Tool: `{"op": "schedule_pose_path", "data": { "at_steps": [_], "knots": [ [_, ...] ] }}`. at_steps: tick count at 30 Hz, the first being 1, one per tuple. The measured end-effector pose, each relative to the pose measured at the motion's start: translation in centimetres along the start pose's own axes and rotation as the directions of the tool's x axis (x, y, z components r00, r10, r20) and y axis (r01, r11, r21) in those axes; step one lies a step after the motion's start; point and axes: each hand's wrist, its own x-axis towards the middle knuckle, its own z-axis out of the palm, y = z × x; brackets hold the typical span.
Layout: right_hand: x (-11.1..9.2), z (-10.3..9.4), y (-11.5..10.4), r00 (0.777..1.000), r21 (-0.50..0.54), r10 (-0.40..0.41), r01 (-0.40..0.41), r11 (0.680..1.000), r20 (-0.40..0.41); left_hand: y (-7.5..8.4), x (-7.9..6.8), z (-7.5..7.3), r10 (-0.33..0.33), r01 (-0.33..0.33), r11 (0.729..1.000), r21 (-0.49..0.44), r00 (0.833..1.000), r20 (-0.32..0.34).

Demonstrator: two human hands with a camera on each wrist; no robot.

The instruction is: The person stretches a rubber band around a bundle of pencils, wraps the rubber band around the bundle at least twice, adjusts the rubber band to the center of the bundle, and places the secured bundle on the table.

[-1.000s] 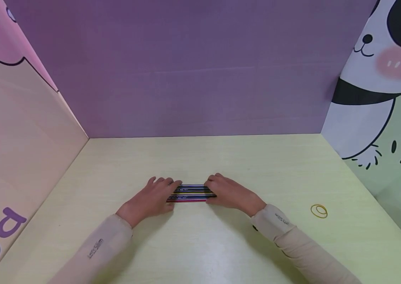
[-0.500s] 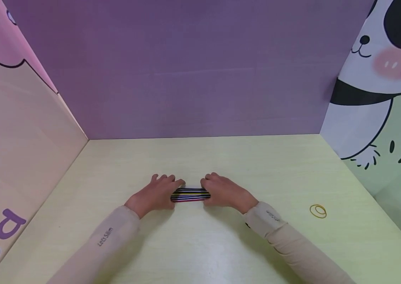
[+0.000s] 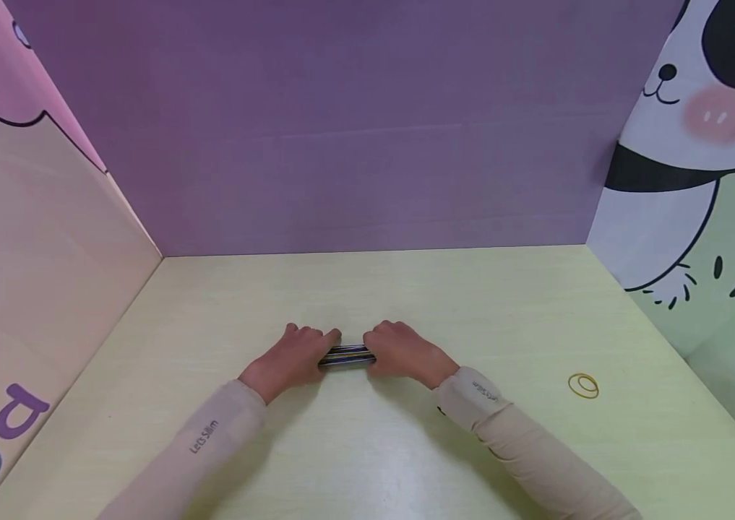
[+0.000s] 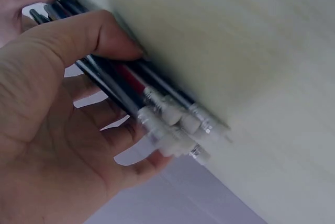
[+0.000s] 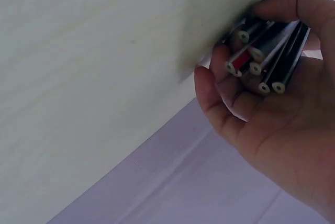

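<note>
A bundle of several pencils (image 3: 347,356), mostly dark with a red one among them, lies crosswise between both hands near the middle of the table. My left hand (image 3: 289,360) grips the end with white erasers (image 4: 183,124) in metal ferrules, its thumb over the top and fingers curled beneath. At the other end my right hand (image 3: 406,354) holds the bundle. The flat, unsharpened pencil ends (image 5: 256,68) show between its thumb and curled fingers in the right wrist view. Much of the bundle is covered by the hands.
Two or so yellow rubber bands (image 3: 584,386) lie on the pale wooden table (image 3: 367,448), to the right of the hands. A purple wall (image 3: 367,144) rises at the back, with printed side panels at left and right.
Both hands have moved toward each other, and less of the pencils shows between them. The pencils have drawn into a tighter, narrower bundle. The rubber bands stay put.
</note>
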Motion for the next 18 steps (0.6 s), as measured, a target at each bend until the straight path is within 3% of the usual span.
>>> {"op": "schedule_pose_path", "data": {
  "at_steps": [9,14,18],
  "knots": [
    [0.0,0.3,0.3,1.000,0.059,0.024,-0.023,0.998,-0.020,-0.1,-0.2,1.0,0.026,-0.022,0.999,0.047,0.995,-0.100],
    [-0.2,0.4,0.8,0.999,0.132,0.034,-0.032,0.991,-0.014,-0.1,-0.2,1.5,0.095,-0.072,0.991,0.112,0.972,-0.216],
    [-0.5,0.4,1.1,0.998,0.138,0.016,-0.008,0.990,-0.057,0.0,-0.3,1.3,0.124,-0.100,0.989,0.106,0.960,-0.250]
  ]
}}
